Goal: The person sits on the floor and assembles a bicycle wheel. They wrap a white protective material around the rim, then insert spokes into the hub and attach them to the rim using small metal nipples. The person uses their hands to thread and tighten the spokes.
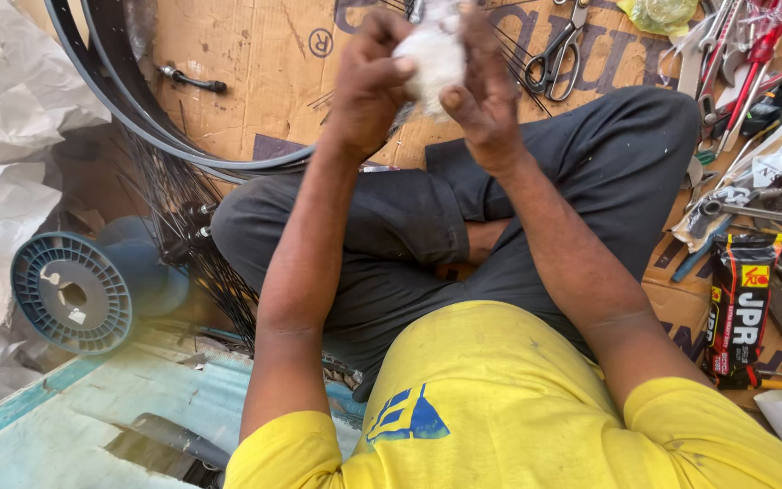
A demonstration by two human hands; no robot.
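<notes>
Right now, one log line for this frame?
left hand: grips white wad | right hand: grips same wad | wad: raised above lap | scissors: on cardboard

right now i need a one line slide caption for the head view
Seated person's left hand and right hand grip a white wad above cardboard, scissors nearby.

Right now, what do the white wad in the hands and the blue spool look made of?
White wad: soft, matte, likely cloth or fibre; it bunches between the left hand and right hand. Blue spool: seemingly moulded plastic, with a ribbed, dull flange.
</notes>
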